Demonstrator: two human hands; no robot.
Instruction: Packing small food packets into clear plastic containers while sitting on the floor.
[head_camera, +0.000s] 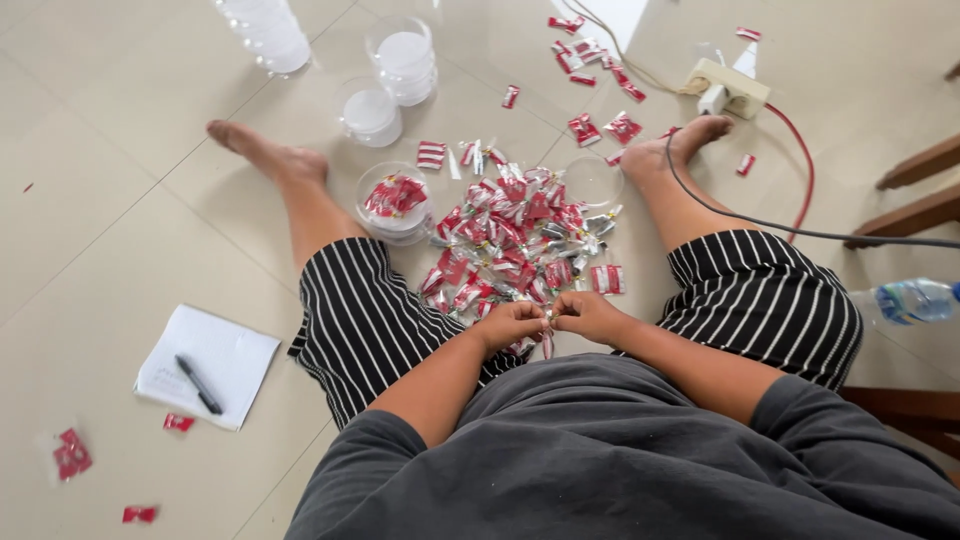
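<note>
Head view, person sitting on a tiled floor (120, 200), legs spread.

Left hand (512, 325): fingers are curling in, thumb and forefinger pinching the left end of a small red-and-silver sachet (547, 343). Fingers closed down to a pinch; nothing else in the hand that I can make out.

Sachet: it is hanging between the two hands, touching both. The part showing is dropping just below the fingertips, so its long axis is reading roughly up-down in the view; the pinched upper part is hidden, so the full lie cannot be told.

Right hand (588, 315): fingers are likewise closing to a pinch on the right side of the same sachet. Neither hand is nearer; both are meeting at it, knuckles almost touching.

Beyond the fingertips, away from the body: the pile of matching sachets (515, 235) is lying near. Beyond and left of the left fingers a clear plastic cup (395, 203) is holding a few sachets.
</note>
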